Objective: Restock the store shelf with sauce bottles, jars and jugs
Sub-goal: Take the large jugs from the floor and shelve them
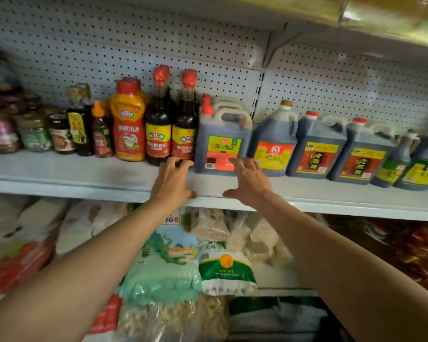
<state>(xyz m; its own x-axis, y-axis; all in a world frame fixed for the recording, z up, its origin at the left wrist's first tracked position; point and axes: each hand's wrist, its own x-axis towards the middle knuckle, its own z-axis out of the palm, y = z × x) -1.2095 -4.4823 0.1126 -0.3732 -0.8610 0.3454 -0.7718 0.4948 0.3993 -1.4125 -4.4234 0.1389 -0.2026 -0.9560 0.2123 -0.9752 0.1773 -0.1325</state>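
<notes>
A dark soy sauce jug with a green, yellow and red label stands on the white shelf, with more jugs of its kind lined up behind it. My left hand reaches toward its lower left corner, fingers loosely spread, holding nothing. My right hand is at its lower right corner, fingers spread, fingertips at or just short of the label. Left of the jug stand two tall dark bottles with red caps and an orange squeeze bottle. Right of it stand several more dark jugs.
Jars and small bottles fill the shelf's left end. A pegboard back wall rises behind, with another shelf overhead. Bags of grain and dry goods are stacked on the shelf below.
</notes>
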